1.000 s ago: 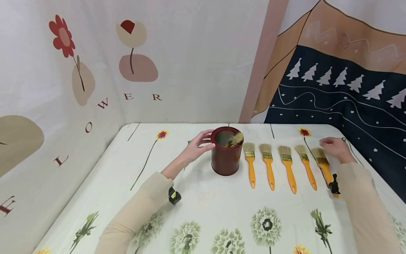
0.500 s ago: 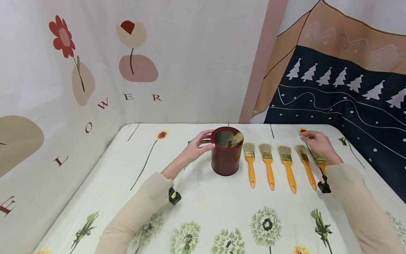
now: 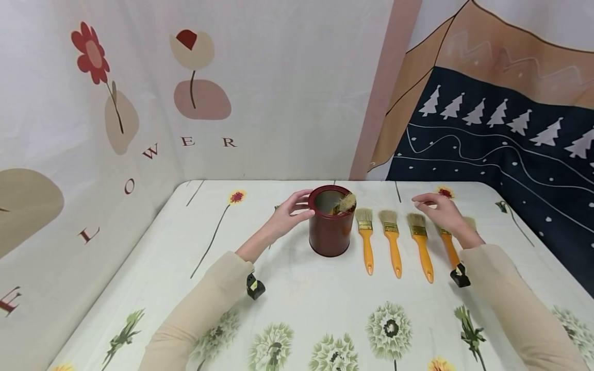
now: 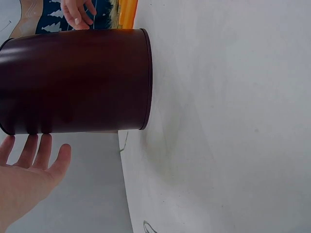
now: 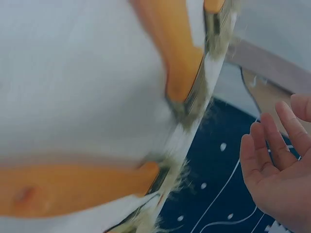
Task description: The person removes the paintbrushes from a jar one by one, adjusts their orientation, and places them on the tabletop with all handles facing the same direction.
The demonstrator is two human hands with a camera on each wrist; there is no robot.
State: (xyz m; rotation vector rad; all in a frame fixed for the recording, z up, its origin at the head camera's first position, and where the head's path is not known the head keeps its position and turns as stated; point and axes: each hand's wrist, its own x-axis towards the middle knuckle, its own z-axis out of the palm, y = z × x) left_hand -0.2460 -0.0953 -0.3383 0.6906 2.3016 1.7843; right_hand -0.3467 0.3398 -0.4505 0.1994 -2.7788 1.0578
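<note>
Left hand (image 3: 289,214) steadies the red can (image 3: 330,222), fingers relaxed; right hand (image 3: 441,212) hovers open at three o'clock over the brushes (image 3: 419,242) — pinch one ferrule cleanly.

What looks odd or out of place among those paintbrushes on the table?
One brush sits apart from the row, leaning bristles-up in the dark red can. The other brushes lie flat and parallel on the table. Nothing looks spilled or broken.

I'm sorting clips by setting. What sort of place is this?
Probably a staged indoor tabletop set, not a workshop: printed fabric backdrops wall in a table with a flowered cloth, where clean paintbrushes lie in a neat row beside a red can.
</note>
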